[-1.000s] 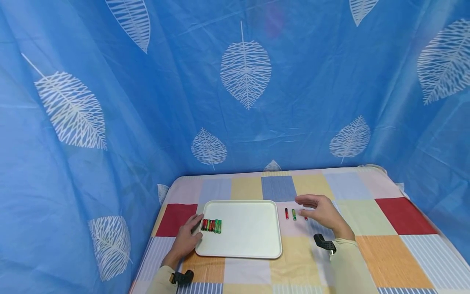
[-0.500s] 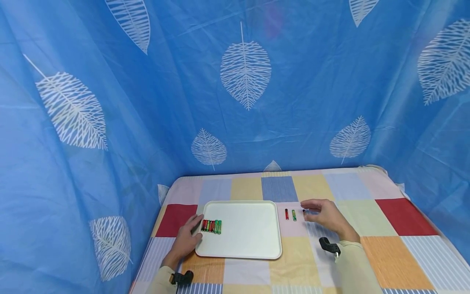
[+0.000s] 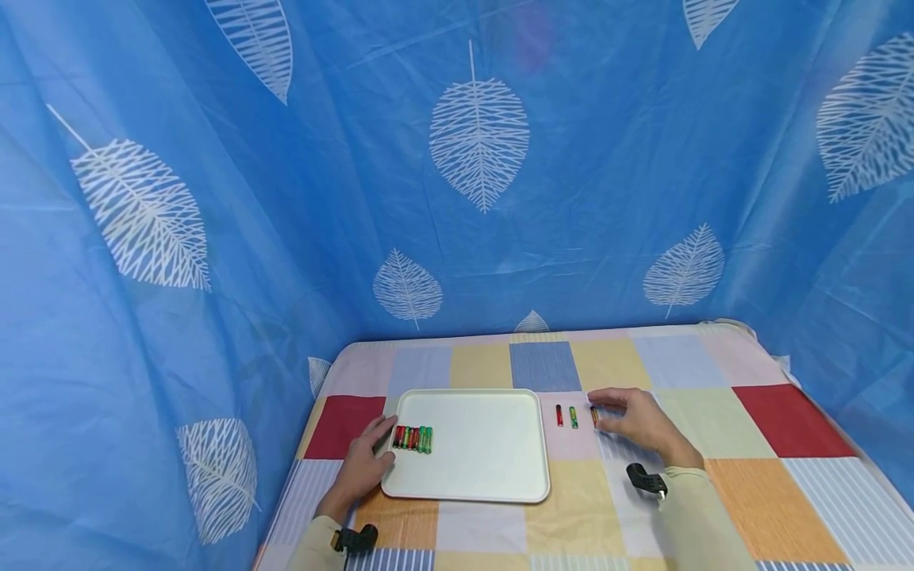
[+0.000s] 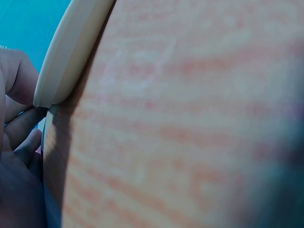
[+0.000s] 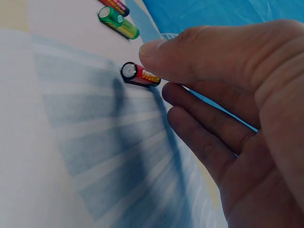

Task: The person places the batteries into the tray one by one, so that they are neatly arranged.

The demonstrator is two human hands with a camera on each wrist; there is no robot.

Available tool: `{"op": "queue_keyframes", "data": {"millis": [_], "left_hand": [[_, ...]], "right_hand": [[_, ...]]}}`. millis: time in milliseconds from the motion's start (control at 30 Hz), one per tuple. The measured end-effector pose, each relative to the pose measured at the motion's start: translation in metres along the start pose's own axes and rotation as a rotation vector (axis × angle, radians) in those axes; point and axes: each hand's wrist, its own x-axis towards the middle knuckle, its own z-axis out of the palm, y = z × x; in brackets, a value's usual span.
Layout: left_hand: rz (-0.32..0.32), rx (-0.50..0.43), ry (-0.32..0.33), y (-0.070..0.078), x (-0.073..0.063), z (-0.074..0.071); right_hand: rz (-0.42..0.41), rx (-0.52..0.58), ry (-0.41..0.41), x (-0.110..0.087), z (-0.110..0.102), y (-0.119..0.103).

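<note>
On the left of the white tray [image 3: 471,444] lies a row of several red and green batteries [image 3: 412,439]. My left hand [image 3: 360,468] rests at the tray's left rim, its fingers stretched along the edge. In the left wrist view, the thumb and fingers of that hand meet the tray's rim. To the right of the tray, my right hand [image 3: 639,420] is around a red and black battery [image 5: 140,74] that lies on the cloth. Its thumb overlaps the far end of this battery in the right wrist view, and the other fingers are loosely bent.
Between the tray and my right hand lie a red battery [image 3: 559,415] and a green battery [image 3: 574,418], apart from each other. A patchwork tablecloth [image 3: 485,527] covers the table. Blue leaf-print curtains [image 3: 571,198] close off its back and sides.
My right hand has moved to the right and slightly toward me, and the battery beside it shows more plainly. My left hand and the tray have stayed in place.
</note>
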Motion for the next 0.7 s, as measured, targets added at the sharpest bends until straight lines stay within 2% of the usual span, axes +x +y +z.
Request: {"op": "queue_keyframes", "data": {"millis": [333,700], "left_hand": [[0.012,-0.004,0.002,-0.0017,-0.0007,0.0003],[0.014,0.01,0.009,-0.0015,0.0009,0.0008]], "right_hand": [[-0.018,-0.011,-0.018,0.0001,0.0032,0.004],[0.026,-0.057,-0.001,-0.0007,0.0091,-0.0001]]}}
